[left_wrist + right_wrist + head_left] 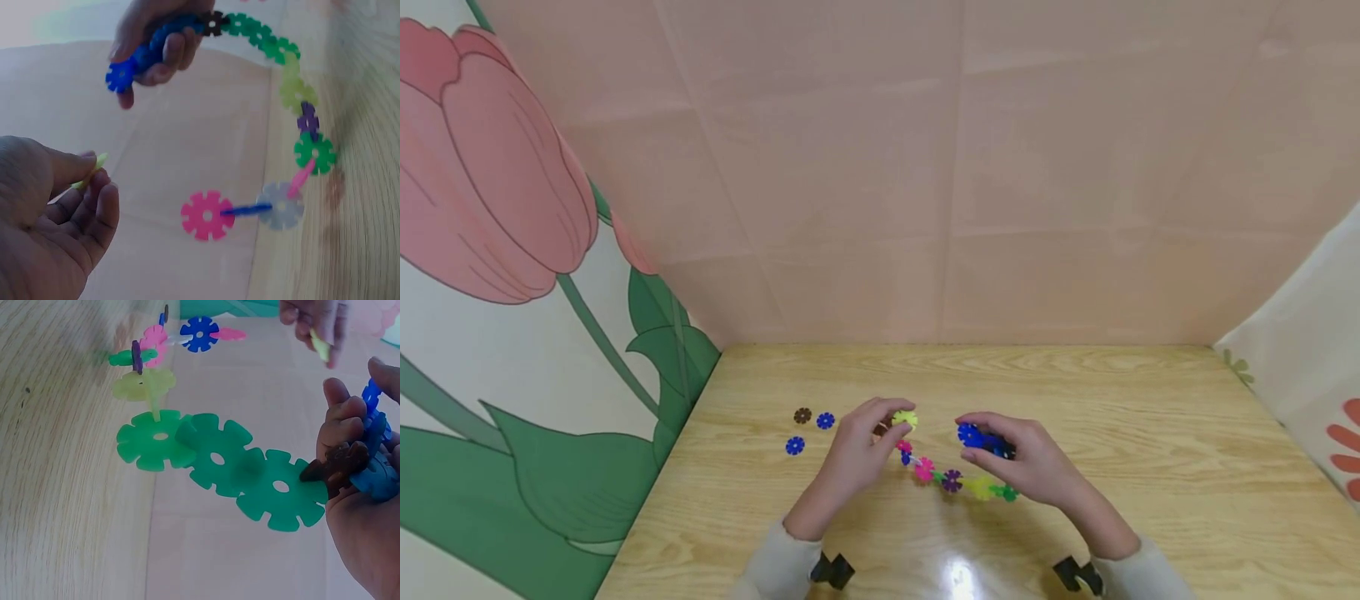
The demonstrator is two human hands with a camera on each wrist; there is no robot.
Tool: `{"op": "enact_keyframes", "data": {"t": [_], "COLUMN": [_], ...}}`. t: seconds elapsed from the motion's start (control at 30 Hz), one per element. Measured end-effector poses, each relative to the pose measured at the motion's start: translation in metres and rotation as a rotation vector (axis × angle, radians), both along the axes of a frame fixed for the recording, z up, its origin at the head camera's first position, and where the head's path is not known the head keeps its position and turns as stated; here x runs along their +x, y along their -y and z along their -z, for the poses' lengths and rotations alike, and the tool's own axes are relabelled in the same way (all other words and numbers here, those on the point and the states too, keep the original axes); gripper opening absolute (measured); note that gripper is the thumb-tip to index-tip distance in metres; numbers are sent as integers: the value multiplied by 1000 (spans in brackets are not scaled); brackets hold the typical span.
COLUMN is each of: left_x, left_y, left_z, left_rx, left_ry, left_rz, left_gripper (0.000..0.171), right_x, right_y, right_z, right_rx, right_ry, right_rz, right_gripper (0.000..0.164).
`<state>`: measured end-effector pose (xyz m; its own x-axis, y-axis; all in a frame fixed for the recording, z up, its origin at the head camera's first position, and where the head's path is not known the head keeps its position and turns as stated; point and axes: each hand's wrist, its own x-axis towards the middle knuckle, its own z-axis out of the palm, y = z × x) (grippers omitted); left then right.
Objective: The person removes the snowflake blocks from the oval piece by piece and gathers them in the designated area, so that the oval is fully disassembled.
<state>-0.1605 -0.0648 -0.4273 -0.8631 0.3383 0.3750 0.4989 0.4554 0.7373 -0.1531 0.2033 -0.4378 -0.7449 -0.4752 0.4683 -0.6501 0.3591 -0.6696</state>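
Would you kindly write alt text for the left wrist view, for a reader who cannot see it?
A left hand pinches a yellow disc, while a right hand grips the blue end of a colourful chain of notched discs that curves round to a pink disc. A wood-grain tabletop runs down the right side.

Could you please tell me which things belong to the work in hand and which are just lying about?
In use:
yellow disc, in the left hand
linked-disc chain, in the right hand

Lying loose, perhaps spares:
brown disc
two blue discs
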Motion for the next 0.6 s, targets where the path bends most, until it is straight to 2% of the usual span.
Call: {"op": "enact_keyframes", "data": {"t": [0.17,0.4,0.6], "left_x": [-5,-15,-28], "left_y": [21,51,73], "left_z": [11,38,65], "left_rx": [-51,-89,-221], "left_ry": [67,138,181], "left_rz": [-31,-64,-136], "left_gripper": [31,38,36], "right_x": [1,2,1], "right_y": [-1,-2,-3], "right_z": [0,-1,0], "right_rx": [18,32,4], "right_ry": [19,21,47], "right_rz": [12,18,-19], "right_gripper": [38,39,39]}}
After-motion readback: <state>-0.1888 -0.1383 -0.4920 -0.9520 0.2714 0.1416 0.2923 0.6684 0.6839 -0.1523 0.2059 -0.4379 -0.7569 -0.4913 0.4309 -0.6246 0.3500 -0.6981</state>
